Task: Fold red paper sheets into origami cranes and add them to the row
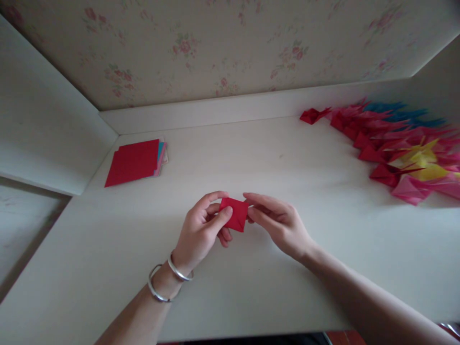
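A small folded square of red origami paper [236, 215] is held up over the white tabletop, in the middle of the head view. My left hand [203, 227] pinches it from the left, thumb on top and the other fingers behind or under it. At the paper's right edge is my right hand [278, 223], its thumb and fingertips closed in on that edge. The right index finger stretches along near the upper right corner. Part of the right fingertips' contact is hidden.
A stack of red paper sheets [132, 162], with blue and pink edges showing, lies on the white table [201, 158] at the left. Several folded paper cranes in red [386, 173], pink [411, 189], yellow [424, 160] and blue [402, 114] crowd the right. A floral wall [215, 52] rises behind.
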Tool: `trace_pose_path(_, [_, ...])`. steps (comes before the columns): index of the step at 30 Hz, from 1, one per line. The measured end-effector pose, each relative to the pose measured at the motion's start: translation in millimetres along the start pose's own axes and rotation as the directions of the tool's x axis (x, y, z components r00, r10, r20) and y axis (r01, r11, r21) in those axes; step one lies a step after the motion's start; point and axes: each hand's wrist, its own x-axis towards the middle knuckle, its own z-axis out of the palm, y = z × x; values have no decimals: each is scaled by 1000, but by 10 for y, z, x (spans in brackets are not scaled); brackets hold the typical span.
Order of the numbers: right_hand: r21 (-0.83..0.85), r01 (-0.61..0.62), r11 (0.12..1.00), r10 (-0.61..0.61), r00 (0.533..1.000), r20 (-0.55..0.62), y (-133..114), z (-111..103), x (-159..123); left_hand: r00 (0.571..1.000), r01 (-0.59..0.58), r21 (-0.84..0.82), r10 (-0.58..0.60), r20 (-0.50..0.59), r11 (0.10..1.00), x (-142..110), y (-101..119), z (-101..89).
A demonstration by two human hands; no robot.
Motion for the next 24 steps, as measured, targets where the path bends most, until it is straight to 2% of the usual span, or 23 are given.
trace_pose_path(2, [4,45,999,-45,997,61,-12,-24,2,1000,15,-8,-14,26,1000,-1,-1,-3])
trace_pose_path(5, [-38,186,982,-178,971,160,-46,-39,5,1000,9,-15,-9,22,1000,2,3,-1])
trace_pose_path(7, [-47,229,972,-219,964,152,-59,-37,7,1000,-3,-21,3,3,1000,4,5,0])
trace_pose_path(13, [-29,165,986,-164,986,19,-43,-49,6,996,-90,-44,89,-17,995,-10,-21,-14])
trace_pose_path(18, [12,98,995,-98,995,-5,-27,-58,8,982,-187,92,184,43,978,-39,-40,-26])
trace_pose_path(21, [103,57,993,-53,998,-33,37,-47,15,954,-292,166,275,117,942,-52,-41,-40])
trace_pose_path(24, [237,29,971,-20,999,-38,117,-42,19,905,-421,261,380,193,869,-51,-45,-68])
